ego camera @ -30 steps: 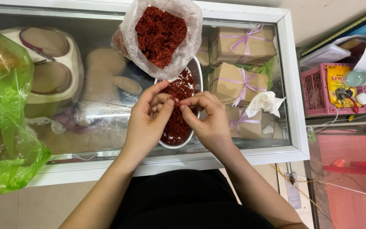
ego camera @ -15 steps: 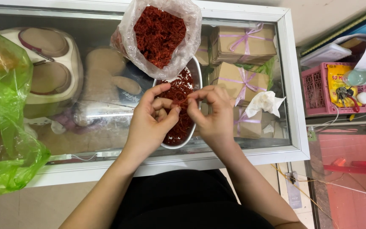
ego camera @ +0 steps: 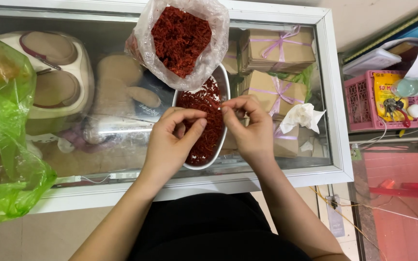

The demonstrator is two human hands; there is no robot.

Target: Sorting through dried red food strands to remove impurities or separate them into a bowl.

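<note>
A white oval bowl (ego camera: 225,86) of dark red dried strands sits on the glass lid of a chest freezer (ego camera: 332,121). Behind it, an open clear plastic bag (ego camera: 214,53) holds more of the same red strands (ego camera: 180,36). My left hand (ego camera: 172,145) hovers over the bowl's left side, thumb and forefinger pinched together; nothing shows between them. My right hand (ego camera: 250,130) is over the bowl's right rim, its fingertips pinching a tiny pale bit. The two hands are a short gap apart.
A green plastic bag (ego camera: 3,145) bulges at the left edge of the lid. A crumpled white tissue (ego camera: 303,116) lies to the right of my right hand. Brown ribbon-tied boxes (ego camera: 276,48) show under the glass. A pink basket (ego camera: 364,101) with keys stands further right.
My hands were pressed together over the bowl, fingertips touching. Now they have drawn apart, the left to the left and the right slightly up and right.
</note>
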